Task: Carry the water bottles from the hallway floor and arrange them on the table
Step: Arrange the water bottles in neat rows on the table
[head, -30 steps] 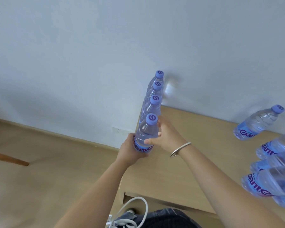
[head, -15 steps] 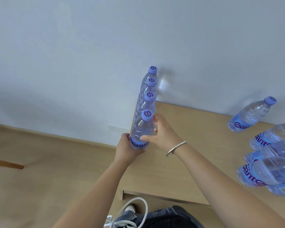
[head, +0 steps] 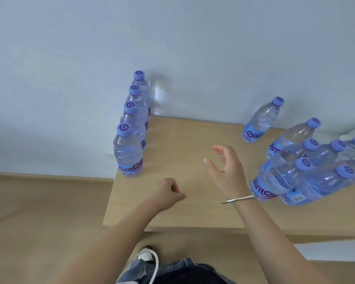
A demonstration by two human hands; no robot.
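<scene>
Pale wall, wood floor, white shoe (below the table edge), jeans

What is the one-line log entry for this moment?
row of four bottles upright | left hand empty | right hand open
</scene>
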